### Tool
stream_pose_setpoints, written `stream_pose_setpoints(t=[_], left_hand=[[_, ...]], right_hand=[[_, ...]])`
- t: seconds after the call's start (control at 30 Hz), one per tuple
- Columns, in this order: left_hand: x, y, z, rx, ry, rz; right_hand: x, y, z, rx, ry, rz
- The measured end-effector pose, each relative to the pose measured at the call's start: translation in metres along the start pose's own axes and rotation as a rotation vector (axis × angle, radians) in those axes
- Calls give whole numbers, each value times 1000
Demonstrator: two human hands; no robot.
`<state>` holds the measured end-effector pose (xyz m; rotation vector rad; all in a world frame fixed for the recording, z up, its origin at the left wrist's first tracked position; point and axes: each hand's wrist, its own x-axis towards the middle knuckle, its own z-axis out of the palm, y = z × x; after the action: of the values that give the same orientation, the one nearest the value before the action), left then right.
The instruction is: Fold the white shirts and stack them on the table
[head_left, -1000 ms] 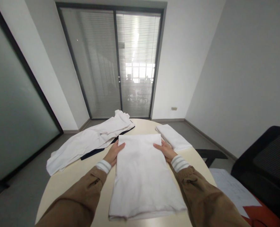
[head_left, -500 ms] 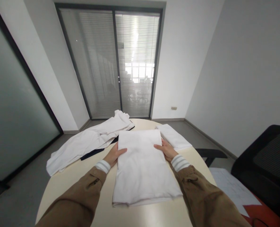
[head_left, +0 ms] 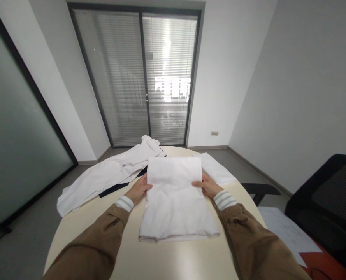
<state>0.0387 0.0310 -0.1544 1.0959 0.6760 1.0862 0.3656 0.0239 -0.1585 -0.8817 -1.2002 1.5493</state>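
Note:
A white folded garment (head_left: 174, 202) is held between my two hands over the round table (head_left: 149, 260), its near edge hanging toward me. My left hand (head_left: 138, 188) grips its left side, thumb on top and fingers underneath. On the opposite side my right hand (head_left: 209, 186) pinches the cloth the same way. Beyond my right hand lies another folded white cloth (head_left: 216, 168). To the left, loose white garments (head_left: 108, 175) are spread out, with a dark navy piece (head_left: 114, 188) showing beneath them. Whether the held cloth touches the tabletop I cannot tell.
A black office chair (head_left: 330, 202) stands at the right, its armrest (head_left: 259, 189) close to the table edge. Papers (head_left: 286, 229) and something red (head_left: 321, 264) lie beside it. Glass doors with blinds (head_left: 134, 77) close off the far side, behind the table.
The folded garment has moved slightly away from me, its near edge now higher in view. Both hands keep hold of its sides, the right one shifted a little to the right.

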Motion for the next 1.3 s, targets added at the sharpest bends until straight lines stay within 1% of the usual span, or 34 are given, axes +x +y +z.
stream_pose_setpoints(t=[0.07, 0.13, 0.23, 0.3, 0.43, 0.53, 0.67, 0.8, 1.0, 1.07, 1.13, 1.3], left_hand=[[-2, 2, -2, 6, -16, -35], [-2, 2, -3, 10, 0, -42], [0, 0, -4, 13, 27, -11], [2, -2, -5, 24, 27, 7], [5, -5, -11, 91, 27, -5], [5, -6, -15, 124, 37, 5], [7, -7, -17, 130, 47, 63], [8, -8, -18, 124, 57, 76], [4, -8, -18, 35, -69, -17], [5, -8, -18, 44, -56, -17], [6, -9, -19, 64, -14, -13], [8, -14, -24, 97, 30, -28]], right_hand=[[-1, -1, -2, -11, 6, 13], [-3, -4, -4, -24, -33, 37], [-8, -9, -6, -19, -92, 59], [-10, -10, -6, -14, -104, 54], [-11, -9, -6, -39, -135, 53], [-10, -9, -8, -60, -136, 45], [-7, -6, -14, -90, -132, 28], [-4, -1, -21, -118, -99, 12], [-1, 6, -25, -127, -38, -43], [-1, 5, -25, -144, -28, -55], [-1, 4, -24, -189, -7, -79], [-1, 1, -30, -422, 92, -160]])
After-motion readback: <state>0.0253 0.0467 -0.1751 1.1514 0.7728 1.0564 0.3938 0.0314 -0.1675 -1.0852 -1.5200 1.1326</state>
